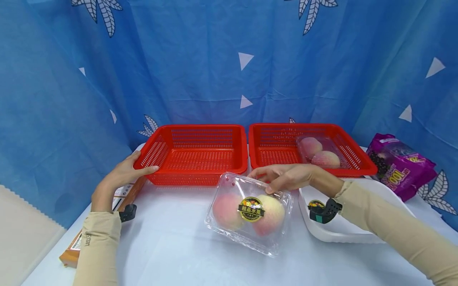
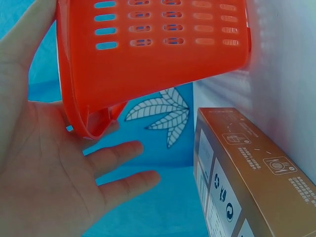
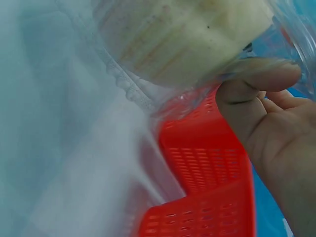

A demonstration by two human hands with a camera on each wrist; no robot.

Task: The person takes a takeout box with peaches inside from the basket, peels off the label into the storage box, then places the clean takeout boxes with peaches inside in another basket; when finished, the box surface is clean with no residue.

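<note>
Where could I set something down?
Inside the left red basket, or on the white tablecloth between the left sleeve and the peach pack in the right hand. The right is crowded with the right red basket, purple bag and white tub.

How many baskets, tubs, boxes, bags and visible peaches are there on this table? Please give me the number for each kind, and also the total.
Red plastic baskets: 2
White plastic tub: 1
Brown printed box: 1
Purple printed bag: 1
Visible peaches: 4
Total: 9
</note>
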